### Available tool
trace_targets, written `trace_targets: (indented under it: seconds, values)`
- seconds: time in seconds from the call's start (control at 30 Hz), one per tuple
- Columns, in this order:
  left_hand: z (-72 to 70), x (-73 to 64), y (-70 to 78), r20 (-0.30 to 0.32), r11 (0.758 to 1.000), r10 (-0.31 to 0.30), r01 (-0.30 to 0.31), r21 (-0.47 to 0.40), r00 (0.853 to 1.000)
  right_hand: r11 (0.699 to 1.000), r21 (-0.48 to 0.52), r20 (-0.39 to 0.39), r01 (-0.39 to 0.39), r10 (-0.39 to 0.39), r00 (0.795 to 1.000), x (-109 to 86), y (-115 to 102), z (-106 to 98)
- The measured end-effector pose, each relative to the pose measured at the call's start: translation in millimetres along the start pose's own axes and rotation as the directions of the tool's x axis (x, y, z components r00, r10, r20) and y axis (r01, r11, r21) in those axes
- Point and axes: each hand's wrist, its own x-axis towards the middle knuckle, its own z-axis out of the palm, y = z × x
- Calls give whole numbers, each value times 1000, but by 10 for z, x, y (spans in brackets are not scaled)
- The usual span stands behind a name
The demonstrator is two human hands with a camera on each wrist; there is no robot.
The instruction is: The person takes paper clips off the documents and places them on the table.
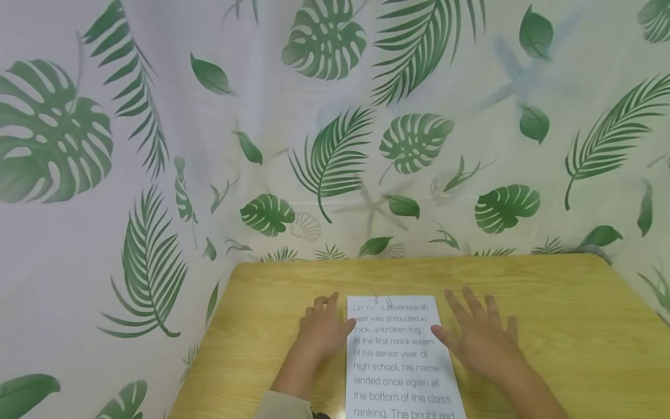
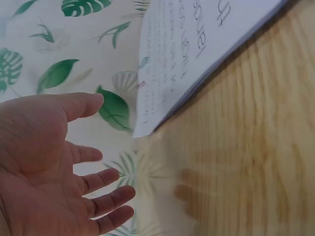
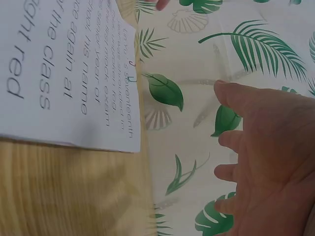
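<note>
A stack of white paper sheets [image 1: 398,361], printed with large English text, lies on the wooden table between my two hands. Two small paper clips [image 1: 388,302] sit at its top edge; in the right wrist view one looks reddish and the other teal. My left hand [image 1: 324,329] is at the left of the stack, its thumb overlapping the left edge in the head view. On the other side, my right hand [image 1: 484,337] has its fingers spread, thumb near the right edge. Both wrist views show empty palms, apart from the paper [image 2: 182,59].
The yellow wooden table [image 1: 565,326] extends to both sides of the paper. Behind it and at the left hangs a white curtain [image 1: 450,233] printed with green leaves and shells. A beige sleeve [image 1: 282,405] shows at the left wrist.
</note>
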Motion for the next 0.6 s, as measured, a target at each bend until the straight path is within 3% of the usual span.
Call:
trace_targets:
  seconds: [0.23,0.33,0.4,0.5,0.6]
  values:
    - [203,398,-14,112,974,-93,114,-194,989,999,-8,-32,48,-48,998,-21,-128,191]
    - [267,497,-21,95,958,-122,142,-249,988,997,-9,-30,74,-74,997,-33,-184,275]
    - [301,539,-38,67,948,-115,130,-291,991,996,13,-20,84,-84,996,-35,-216,325]
    - [348,572,-73,36,915,-94,101,-390,995,994,69,5,83,-83,997,-25,-235,377]
    - [381,570,-113,49,852,-74,89,-515,996,990,115,20,82,-85,996,10,-219,410]
